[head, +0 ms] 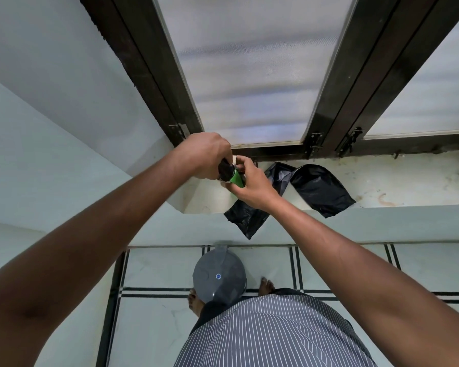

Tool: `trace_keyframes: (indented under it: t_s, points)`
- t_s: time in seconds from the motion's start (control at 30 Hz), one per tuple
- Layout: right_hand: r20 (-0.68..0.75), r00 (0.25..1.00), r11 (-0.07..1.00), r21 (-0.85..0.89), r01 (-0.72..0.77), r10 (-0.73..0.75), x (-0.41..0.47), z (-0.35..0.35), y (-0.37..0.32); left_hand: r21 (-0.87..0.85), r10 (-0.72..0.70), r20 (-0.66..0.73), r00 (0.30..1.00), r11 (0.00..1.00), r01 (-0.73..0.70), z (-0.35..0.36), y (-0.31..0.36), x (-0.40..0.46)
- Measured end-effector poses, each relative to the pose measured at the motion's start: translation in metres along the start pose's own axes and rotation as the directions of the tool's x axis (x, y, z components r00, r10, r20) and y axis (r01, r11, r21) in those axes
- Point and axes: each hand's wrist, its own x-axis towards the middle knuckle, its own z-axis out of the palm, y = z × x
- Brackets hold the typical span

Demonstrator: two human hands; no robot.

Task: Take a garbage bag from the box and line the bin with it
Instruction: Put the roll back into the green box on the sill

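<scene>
The garbage bag (319, 189), thin glossy black plastic, is draped in folds over the pale stone sill (408, 181) right of centre. A dark roll in a green box (236, 180) is gripped by curled fingers of the left hand (206, 154) and right hand (252, 185). The round grey lidded bin (219, 276) is seen below centre.

Bare sill (398, 181) right of the bag (321, 189); window frame (326, 112) just behind.

Black garbage bag (321, 189), green box (236, 179), grey bin (219, 278), striped shirt (270, 337)
</scene>
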Motion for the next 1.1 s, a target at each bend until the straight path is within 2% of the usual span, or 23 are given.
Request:
trace_keyframes:
  t_s: [0.13,0.2,0.27,0.33,0.43,0.53,0.6,0.63,0.7,0.77,0.8,0.87,0.9,0.93,0.97,1.0,1.03,1.07,1.1]
  points:
    - [0.020,1.000,1.000,-0.003,0.011,-0.011,0.001,0.000,-0.003,0.064,0.066,-0.029,0.997,0.996,-0.064,0.014,0.004,0.008]
    - [0.007,1.000,1.000,-0.008,0.004,-0.004,0.001,-0.001,-0.003,0.018,0.070,-0.028,0.997,0.997,-0.069,0.029,0.005,0.016]
    - [-0.003,1.000,1.000,-0.017,0.006,-0.006,-0.001,-0.001,-0.001,-0.241,-0.010,0.021,1.000,0.970,0.015,0.037,0.002,0.016]
    - [-0.028,1.000,1.000,-0.019,0.008,-0.009,-0.002,0.000,0.001,-0.499,-0.128,-0.002,0.992,0.860,0.110,0.039,-0.005,0.012]
    - [-0.077,0.997,1.000,0.028,-0.014,0.016,-0.001,0.000,0.005,-0.635,-0.351,-0.219,0.910,0.760,0.140,0.048,-0.009,-0.001]
    - [-0.104,0.995,0.999,0.037,-0.011,0.014,-0.001,0.000,0.004,-0.630,-0.395,-0.430,0.812,0.776,0.044,0.064,-0.004,-0.014]
    - [-0.103,0.995,1.000,0.027,0.000,0.002,-0.002,0.000,0.001,-0.515,-0.341,-0.512,0.788,0.857,0.036,0.075,0.001,-0.017]
    - [-0.098,0.995,1.000,0.017,0.002,0.000,-0.001,-0.001,0.000,-0.409,-0.280,-0.508,0.815,0.910,0.058,0.080,0.005,-0.016]
    - [-0.093,0.996,1.000,-0.001,0.008,-0.008,0.000,0.000,-0.002,-0.244,-0.168,-0.366,0.915,0.967,0.081,0.092,0.012,-0.014]
    - [-0.110,0.994,1.000,-0.011,0.009,-0.010,0.001,0.002,-0.002,-0.284,-0.173,-0.263,0.949,0.954,0.095,0.100,0.015,-0.016]
    - [-0.126,0.992,1.000,-0.010,0.004,-0.006,0.001,0.003,-0.003,-0.412,-0.234,-0.283,0.930,0.905,0.102,0.102,0.016,-0.017]
    - [-0.166,0.986,1.000,0.009,-0.024,0.025,0.000,0.003,-0.005,-0.692,-0.479,-0.337,0.811,0.710,0.132,0.107,0.021,-0.017]
    - [-0.200,0.979,0.999,0.023,-0.042,0.045,0.000,0.004,-0.005,-0.805,-0.617,-0.269,0.739,0.565,0.178,0.109,0.024,-0.016]
    - [-0.229,0.971,0.998,0.038,-0.059,0.066,0.000,0.006,-0.006,-0.899,-0.710,-0.107,0.696,0.368,0.237,0.107,0.026,-0.014]
    - [-0.242,0.967,0.996,0.053,-0.070,0.080,-0.002,0.007,-0.007,-0.949,-0.718,0.128,0.684,0.113,0.295,0.104,0.029,-0.010]
    - [-0.244,0.966,0.995,0.068,-0.075,0.089,-0.003,0.008,-0.008,-0.933,-0.617,0.346,0.707,-0.150,0.327,0.102,0.031,-0.008]
    - [-0.244,0.965,0.992,0.094,-0.080,0.101,-0.005,0.010,-0.010,-0.880,-0.480,0.458,0.749,-0.367,0.303,0.101,0.032,-0.006]
    - [-0.250,0.961,0.986,0.145,-0.082,0.117,-0.007,0.010,-0.012,-0.825,-0.400,0.466,0.789,-0.518,0.225,0.100,0.031,-0.005]
    - [-0.270,0.952,0.970,0.230,-0.083,0.146,-0.008,0.010,-0.016,-0.778,-0.383,0.440,0.812,-0.614,0.131,0.098,0.028,-0.004]
